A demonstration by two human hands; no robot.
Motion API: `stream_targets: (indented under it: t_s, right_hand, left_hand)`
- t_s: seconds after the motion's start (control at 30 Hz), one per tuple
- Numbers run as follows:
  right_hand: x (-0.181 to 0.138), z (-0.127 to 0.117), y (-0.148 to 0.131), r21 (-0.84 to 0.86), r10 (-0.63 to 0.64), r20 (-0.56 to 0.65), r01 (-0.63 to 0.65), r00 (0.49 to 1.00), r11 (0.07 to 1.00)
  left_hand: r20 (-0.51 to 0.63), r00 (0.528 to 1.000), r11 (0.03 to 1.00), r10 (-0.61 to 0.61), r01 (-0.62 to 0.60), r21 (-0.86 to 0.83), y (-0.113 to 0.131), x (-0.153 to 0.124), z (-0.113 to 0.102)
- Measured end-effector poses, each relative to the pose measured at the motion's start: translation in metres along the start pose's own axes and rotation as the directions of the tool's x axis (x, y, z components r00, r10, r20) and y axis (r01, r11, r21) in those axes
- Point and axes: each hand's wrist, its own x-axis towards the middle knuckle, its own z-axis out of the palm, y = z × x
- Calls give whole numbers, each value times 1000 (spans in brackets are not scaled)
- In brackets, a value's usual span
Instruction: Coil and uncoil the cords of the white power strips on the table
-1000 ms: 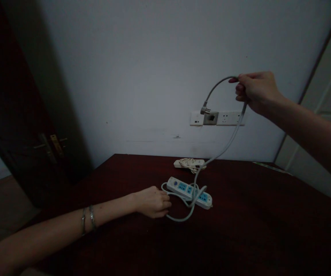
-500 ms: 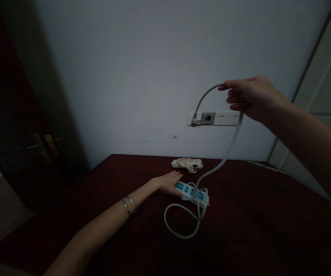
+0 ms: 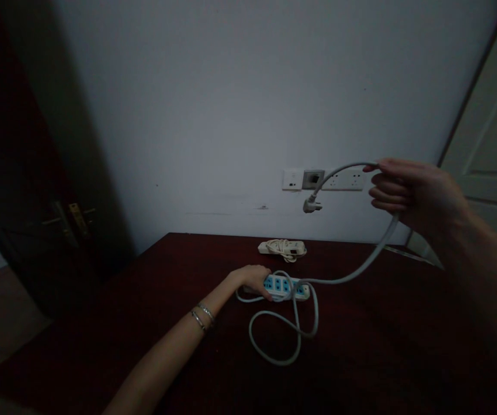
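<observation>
A white power strip (image 3: 286, 286) with blue socket faces lies on the dark red table. My left hand (image 3: 253, 278) is closed over its left end, thumb on the near side. Raised at the right, my right hand (image 3: 397, 185) is closed around the strip's pale power cord (image 3: 369, 262). A short length of cord arcs out from its fingertips to the plug (image 3: 312, 204), which hangs in the air in front of the wall. The rest of the cord runs down to the strip, crosses over it and lies in loose loops on the tabletop.
Behind the strip sits a second power strip (image 3: 281, 248), its cord wound around it. Wall sockets (image 3: 346, 180) and a grey wall plate (image 3: 313, 179) are set above the table's back edge. A door with a brass handle (image 3: 78, 219) stands at left, a pale door (image 3: 490, 150) at right.
My right hand has moved right and lower, carrying the cord and plug with it. The strip has turned straighter under my left hand, and the cord's loops have shifted.
</observation>
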Motion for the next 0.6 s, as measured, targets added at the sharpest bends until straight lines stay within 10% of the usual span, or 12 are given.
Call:
stream_targets:
  t_s: [0.27,0.6]
  right_hand:
    - [-15,1,32,136,-11,196,-16,981,991]
    - [-16,15,71,267,-23,80,0,997,964]
  left_hand:
    - [-357,920,987,-162,151,-60,-27,-13,-20]
    - [-611,784,993,-109,110,-36,-20,-38,-54]
